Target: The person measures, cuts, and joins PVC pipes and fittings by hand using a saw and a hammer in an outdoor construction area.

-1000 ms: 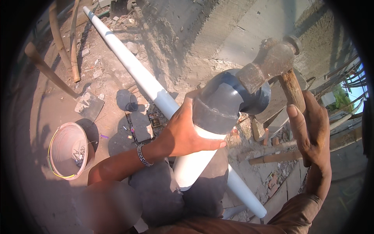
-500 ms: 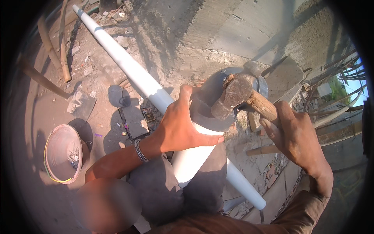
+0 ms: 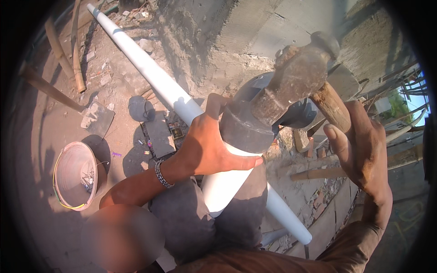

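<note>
My left hand is wrapped round the top of a short white plastic pipe, which stands tilted between my knees. Its thumb lies across the pipe, just below the dark grey pipe fitting on the upper end; the fingers reach behind. My right hand is closed on the wooden handle of a hammer. The worn metal head hangs over the fitting and hides part of it; whether they touch I cannot tell. Behind my knees a long white pipe runs diagonally across the ground.
At the left stands a pinkish bucket with some debris inside. A mortar-caked shovel, bamboo poles and a small dark pot are beyond it. A rough concrete wall rises ahead. Another bamboo pole lies at right.
My right hand has lifted the hammer up and to the right, off the fitting, and its head looks larger. My left hand keeps its grip on the white pipe.
</note>
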Demonstrator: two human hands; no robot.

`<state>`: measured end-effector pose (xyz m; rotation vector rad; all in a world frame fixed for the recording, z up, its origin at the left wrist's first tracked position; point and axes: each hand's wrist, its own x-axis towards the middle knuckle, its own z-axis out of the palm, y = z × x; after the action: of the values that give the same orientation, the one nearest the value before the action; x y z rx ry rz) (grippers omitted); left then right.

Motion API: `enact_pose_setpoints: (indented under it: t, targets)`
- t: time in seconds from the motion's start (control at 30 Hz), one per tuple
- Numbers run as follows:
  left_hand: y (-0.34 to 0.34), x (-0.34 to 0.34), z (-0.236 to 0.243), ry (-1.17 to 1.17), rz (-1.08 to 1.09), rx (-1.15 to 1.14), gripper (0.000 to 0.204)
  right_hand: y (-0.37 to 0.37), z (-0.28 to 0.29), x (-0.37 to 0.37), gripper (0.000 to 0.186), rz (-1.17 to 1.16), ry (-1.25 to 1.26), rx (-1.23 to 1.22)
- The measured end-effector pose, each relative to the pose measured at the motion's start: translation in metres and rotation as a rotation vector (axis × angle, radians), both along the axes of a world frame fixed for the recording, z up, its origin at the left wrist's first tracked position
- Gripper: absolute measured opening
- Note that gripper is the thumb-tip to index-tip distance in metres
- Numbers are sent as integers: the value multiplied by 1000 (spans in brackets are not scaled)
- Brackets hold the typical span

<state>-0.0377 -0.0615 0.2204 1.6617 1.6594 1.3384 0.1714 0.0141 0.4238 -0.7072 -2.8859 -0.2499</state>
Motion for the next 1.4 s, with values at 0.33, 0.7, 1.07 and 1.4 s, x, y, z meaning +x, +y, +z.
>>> enact_pose_setpoints:
  t: [0.33,0.7,1.07,1.4]
  targets:
    - [-4,-1,-5,-102,38,19,110,-5,-10,12,37,-69,-105,-44]
    - [-4,-1,-9,-157,31,-20,105,3,-11,20,33,-78,0,-33]
    - [4,-1,-25,-193,-8,234,104,4,-13,24,38,-24,130,-43]
    - [-10,-6,-7,-304,-93,101,115,12,-47,49,41,59,145,-101]
